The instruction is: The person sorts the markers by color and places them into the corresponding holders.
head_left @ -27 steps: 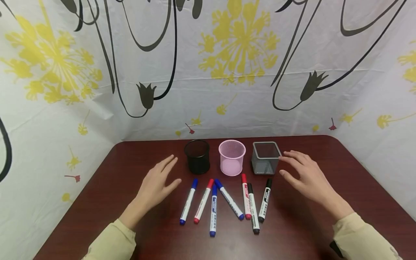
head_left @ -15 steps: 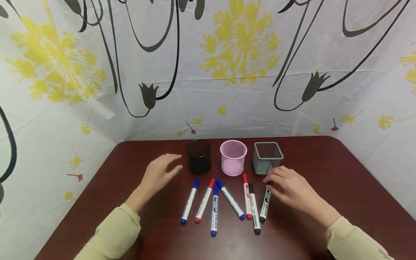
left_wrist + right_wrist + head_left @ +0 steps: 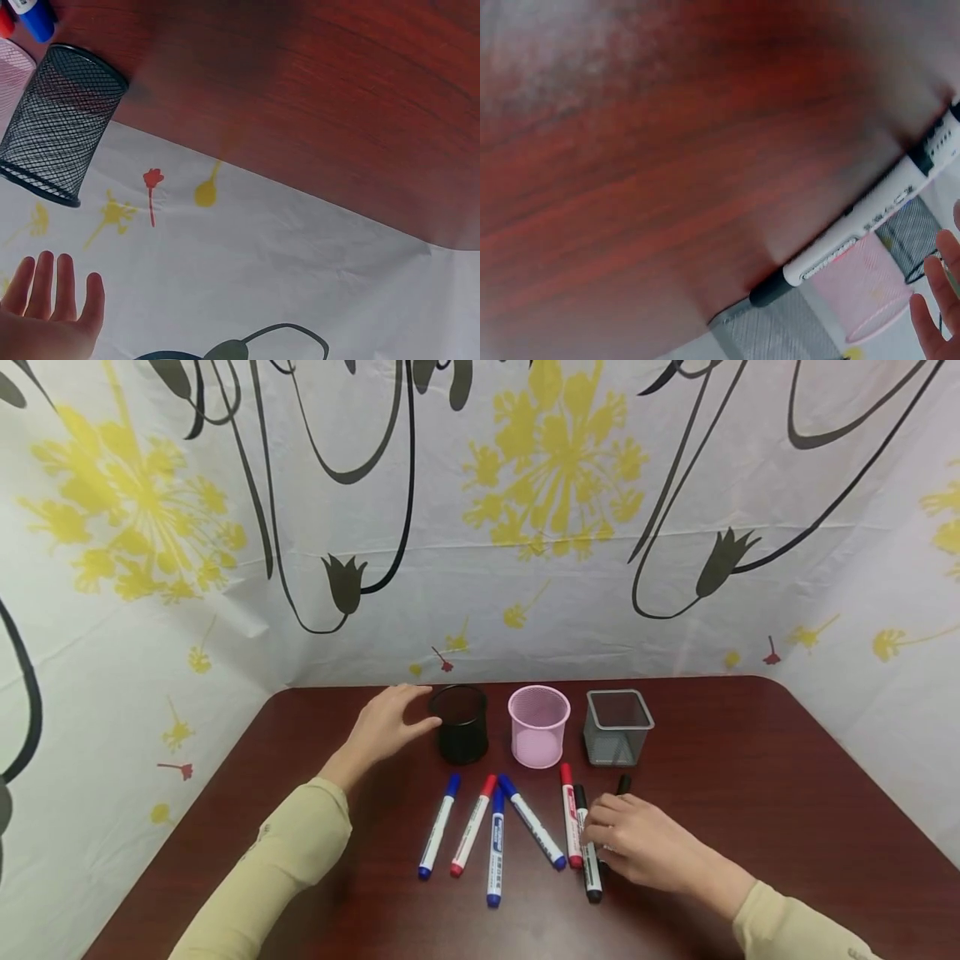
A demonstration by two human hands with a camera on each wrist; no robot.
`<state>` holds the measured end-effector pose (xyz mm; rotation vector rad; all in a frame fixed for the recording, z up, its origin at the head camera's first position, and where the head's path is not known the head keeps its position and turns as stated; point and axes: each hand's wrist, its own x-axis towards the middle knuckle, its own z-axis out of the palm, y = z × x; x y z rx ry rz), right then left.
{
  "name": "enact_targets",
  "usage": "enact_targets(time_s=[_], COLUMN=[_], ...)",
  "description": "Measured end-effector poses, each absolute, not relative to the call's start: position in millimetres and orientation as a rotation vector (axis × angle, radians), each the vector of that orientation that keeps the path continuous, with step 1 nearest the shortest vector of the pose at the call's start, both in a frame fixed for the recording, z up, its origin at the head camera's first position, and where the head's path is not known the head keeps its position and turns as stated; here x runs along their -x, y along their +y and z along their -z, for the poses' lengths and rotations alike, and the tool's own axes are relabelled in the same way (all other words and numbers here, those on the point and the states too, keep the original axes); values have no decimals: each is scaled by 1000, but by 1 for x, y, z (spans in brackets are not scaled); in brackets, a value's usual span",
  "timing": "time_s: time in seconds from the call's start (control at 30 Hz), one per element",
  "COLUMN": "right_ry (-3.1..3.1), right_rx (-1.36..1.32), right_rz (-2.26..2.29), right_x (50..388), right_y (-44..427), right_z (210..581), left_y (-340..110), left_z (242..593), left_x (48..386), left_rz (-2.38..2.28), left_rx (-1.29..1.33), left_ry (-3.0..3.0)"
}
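The black marker (image 3: pixel 624 784), lower right of centre, lies mostly hidden by the right hand (image 3: pixel 637 843); whether gripped, I cannot tell. Best pinch just 1 barrel, mid-length. Left of centre, the left hand (image 3: pixel 386 722), holding nothing, spreads beside the black cup (image 3: pixel 462 742).

Dark red-brown, round-cornered table (image 3: pixel 720 756); behind it, white flower-printed sheet (image 3: pixel 438 518), possibly cloth.

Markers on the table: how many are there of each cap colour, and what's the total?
Blue-capped markers: 3
Red-capped markers: 2
Black-capped markers: 2, one of them mostly hidden in the head view
Total: 7
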<state>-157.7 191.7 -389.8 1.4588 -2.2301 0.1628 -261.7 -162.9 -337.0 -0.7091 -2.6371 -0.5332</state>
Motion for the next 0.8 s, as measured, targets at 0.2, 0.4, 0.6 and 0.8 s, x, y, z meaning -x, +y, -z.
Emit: enact_targets(time_s=[0.2,0.4,0.6,0.8], right_ry=[-2279,-2247,-2195,-2127], right_rx=[-1497,-1523,-1555,-1595], right_rz=[-16,26,21,-7], right_x=[151,150,148,146], right_y=[190,191,189,188], right_z=[399,404,408,413], left_y=[-157,-155,-155,-155], left_z=[338,342,345,348], left_x=[275,284,290,292], left_rz=[494,465,490,515], left_rx=[704,684,700,701], left_ry=[-2759,-2823,-2860,-2897])
